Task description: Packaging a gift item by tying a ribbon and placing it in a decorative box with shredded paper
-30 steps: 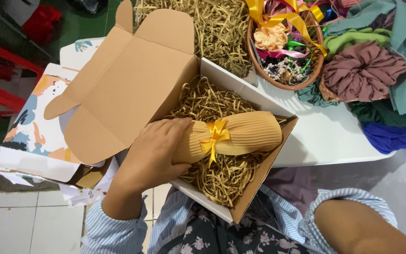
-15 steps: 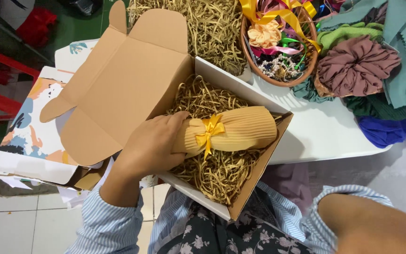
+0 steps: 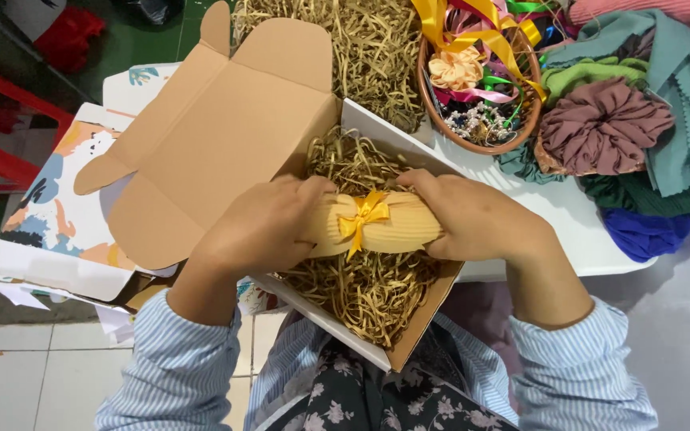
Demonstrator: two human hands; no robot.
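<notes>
Two hands hold one yellow cloth roll [image 3: 389,227] over the open brown box [image 3: 225,152]. Left of the roll, the left hand [image 3: 261,227] wraps tight around one end. The roll, tied with a yellow bow [image 3: 363,215], sits on the crinkly paper strips [image 3: 369,287] in the box. Right of the roll, the right hand [image 3: 473,219] grips the other end. To do this well, I think both hands should press softly and keep the bow on top. Behind the box is a white table [image 3: 569,215] with a basket of ribbons [image 3: 481,80] and folded cloths [image 3: 648,112]. Below is a tiled floor [image 3: 25,375].
</notes>
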